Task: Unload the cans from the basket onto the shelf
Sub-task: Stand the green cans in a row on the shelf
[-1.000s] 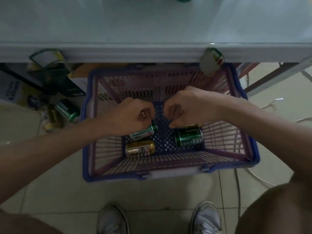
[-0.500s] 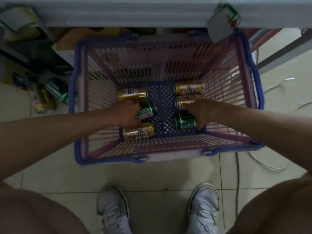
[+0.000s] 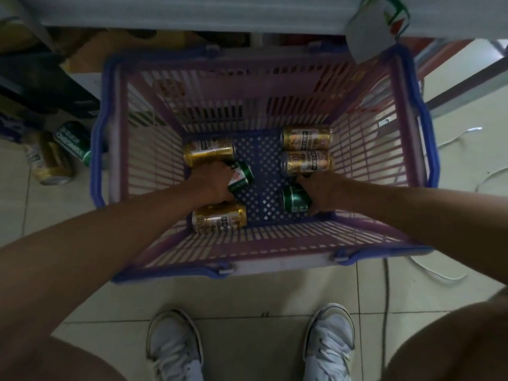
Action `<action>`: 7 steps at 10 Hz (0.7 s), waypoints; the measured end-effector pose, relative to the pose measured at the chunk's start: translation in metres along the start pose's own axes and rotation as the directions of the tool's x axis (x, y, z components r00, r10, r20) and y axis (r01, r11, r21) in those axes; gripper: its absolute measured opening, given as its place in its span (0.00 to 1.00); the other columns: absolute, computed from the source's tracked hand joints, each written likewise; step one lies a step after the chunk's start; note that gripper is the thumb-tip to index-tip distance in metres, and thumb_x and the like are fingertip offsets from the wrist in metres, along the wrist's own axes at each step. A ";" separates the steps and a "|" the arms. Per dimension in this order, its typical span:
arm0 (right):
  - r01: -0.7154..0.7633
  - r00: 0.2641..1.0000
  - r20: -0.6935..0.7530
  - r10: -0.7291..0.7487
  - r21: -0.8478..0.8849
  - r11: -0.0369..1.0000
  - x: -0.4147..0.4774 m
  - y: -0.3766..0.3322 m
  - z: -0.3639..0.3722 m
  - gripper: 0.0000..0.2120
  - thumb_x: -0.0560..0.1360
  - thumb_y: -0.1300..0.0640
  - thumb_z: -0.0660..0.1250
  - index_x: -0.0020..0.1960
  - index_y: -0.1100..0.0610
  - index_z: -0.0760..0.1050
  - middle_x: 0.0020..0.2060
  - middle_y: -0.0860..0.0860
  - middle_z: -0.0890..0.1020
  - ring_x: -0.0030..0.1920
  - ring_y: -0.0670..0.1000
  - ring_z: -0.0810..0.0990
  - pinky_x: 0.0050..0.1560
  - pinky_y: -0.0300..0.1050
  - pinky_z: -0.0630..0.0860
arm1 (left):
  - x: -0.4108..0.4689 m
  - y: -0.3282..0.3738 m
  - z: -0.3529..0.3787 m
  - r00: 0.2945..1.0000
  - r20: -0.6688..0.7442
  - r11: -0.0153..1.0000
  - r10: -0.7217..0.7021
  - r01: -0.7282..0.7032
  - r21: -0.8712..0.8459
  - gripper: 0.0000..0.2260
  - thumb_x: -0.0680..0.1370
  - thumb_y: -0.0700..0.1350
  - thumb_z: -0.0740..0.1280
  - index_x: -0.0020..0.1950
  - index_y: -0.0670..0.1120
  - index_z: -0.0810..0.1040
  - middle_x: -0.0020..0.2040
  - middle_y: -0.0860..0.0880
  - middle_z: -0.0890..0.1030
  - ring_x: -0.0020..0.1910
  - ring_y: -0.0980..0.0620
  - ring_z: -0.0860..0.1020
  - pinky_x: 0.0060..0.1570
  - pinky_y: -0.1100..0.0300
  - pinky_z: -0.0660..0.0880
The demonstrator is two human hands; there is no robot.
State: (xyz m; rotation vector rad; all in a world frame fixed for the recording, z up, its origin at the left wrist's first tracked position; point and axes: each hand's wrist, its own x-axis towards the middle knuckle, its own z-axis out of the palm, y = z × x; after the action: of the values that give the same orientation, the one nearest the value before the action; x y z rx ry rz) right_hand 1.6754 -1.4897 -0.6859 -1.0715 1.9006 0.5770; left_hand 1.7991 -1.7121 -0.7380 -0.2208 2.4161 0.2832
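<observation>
A purple basket with a blue rim [image 3: 99, 149] stands on the floor below the white shelf [image 3: 192, 9]. Several cans lie on its blue bottom. My left hand [image 3: 213, 182] is closed around a green can [image 3: 242, 176] on the left side. My right hand [image 3: 320, 192] grips another green can [image 3: 294, 199] on the right side. Gold cans lie at the back left [image 3: 209, 151], front left [image 3: 220, 218], back right [image 3: 306, 137] and just behind my right hand [image 3: 306, 162]. Both held cans still rest on the basket bottom.
A green can [image 3: 72, 140] and a gold can [image 3: 50, 163] lie on the tiled floor left of the basket. A tag [image 3: 376, 28] hangs from the shelf edge over the basket's back right corner. Cables [image 3: 384, 284] run along the floor at right. My shoes [image 3: 176, 345] stand close in front.
Both hands have gone from above the basket down to its bottom and closed on the two green cans. The view has tilted down, so less of the shelf shows.
</observation>
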 end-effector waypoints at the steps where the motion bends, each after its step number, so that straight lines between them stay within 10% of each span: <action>1: 0.022 0.999 -0.034 -0.018 0.107 0.994 0.001 0.002 0.012 0.46 0.70 0.45 0.78 0.79 0.57 0.58 0.65 0.58 0.78 0.60 0.58 0.79 0.55 0.50 0.78 | -0.004 0.000 -0.006 0.999 0.020 0.994 -0.043 0.045 -0.096 0.27 0.72 0.56 0.76 0.63 0.41 0.75 0.58 0.43 0.79 0.49 0.46 0.77 0.41 0.58 0.71; 3: 0.102 0.981 -0.187 -0.044 0.314 0.944 -0.017 0.007 -0.010 0.48 0.69 0.49 0.81 0.80 0.53 0.57 0.71 0.57 0.73 0.66 0.59 0.75 0.64 0.52 0.74 | -0.013 -0.005 -0.025 0.996 0.012 0.961 -0.084 0.084 -0.265 0.20 0.70 0.55 0.78 0.47 0.44 0.74 0.45 0.47 0.74 0.40 0.50 0.73 0.32 0.58 0.65; 5: 0.177 0.953 -0.299 -0.041 0.447 0.877 -0.052 0.003 -0.042 0.47 0.69 0.48 0.80 0.80 0.53 0.58 0.73 0.56 0.72 0.70 0.57 0.73 0.68 0.49 0.71 | -0.042 -0.013 -0.069 0.997 -0.069 0.884 0.031 -0.060 -0.463 0.31 0.69 0.55 0.79 0.66 0.43 0.76 0.59 0.46 0.81 0.55 0.47 0.80 0.56 0.54 0.78; 7: 0.299 0.889 -0.458 -0.022 0.543 0.785 -0.092 0.009 -0.065 0.40 0.66 0.46 0.82 0.73 0.47 0.65 0.65 0.48 0.77 0.61 0.46 0.75 0.51 0.36 0.69 | -0.071 -0.029 -0.095 0.985 -0.153 0.869 0.078 -0.142 -0.473 0.30 0.70 0.55 0.79 0.67 0.46 0.76 0.57 0.49 0.80 0.56 0.50 0.79 0.43 0.66 0.72</action>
State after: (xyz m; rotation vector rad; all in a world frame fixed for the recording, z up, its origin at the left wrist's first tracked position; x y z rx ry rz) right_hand 1.6627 -1.4894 -0.5733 -0.9590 2.1132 -0.4075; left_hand 1.8011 -1.7585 -0.6253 -0.3310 2.4488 0.9582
